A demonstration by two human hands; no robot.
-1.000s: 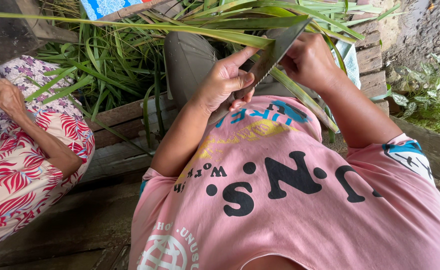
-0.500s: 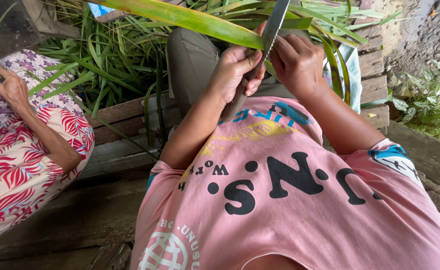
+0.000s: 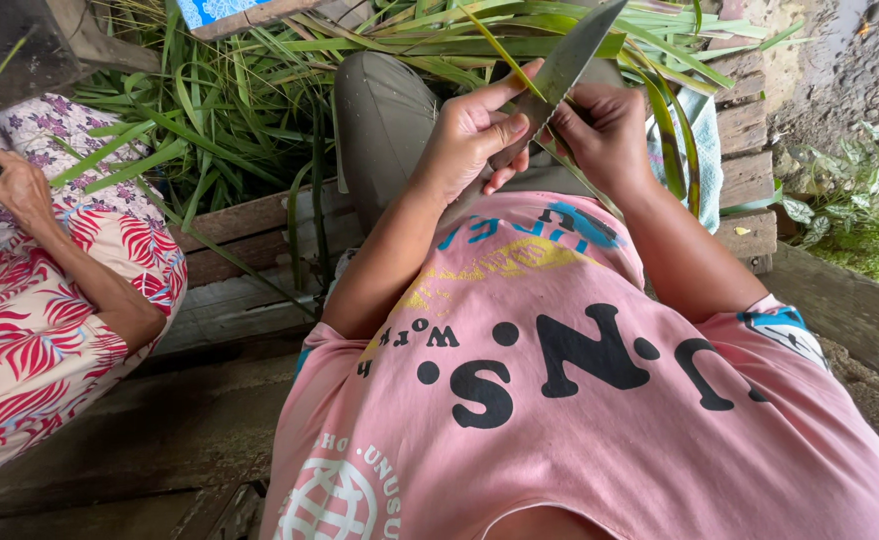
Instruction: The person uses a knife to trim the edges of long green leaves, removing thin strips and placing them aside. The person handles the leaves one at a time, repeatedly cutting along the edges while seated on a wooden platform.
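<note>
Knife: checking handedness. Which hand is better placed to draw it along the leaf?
Probably left: the left hand wraps the knife by its handle, thumb beside the blade, while the right hand pinches the leaf.

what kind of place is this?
Likely an outdoor or open-sided rural work spot: long green leaves heaped on weathered wooden planks, and plants on bare ground at the right edge.

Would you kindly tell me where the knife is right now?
Top centre of the head view: the knife is gripped in the left hand, blade against the right hand.
</note>
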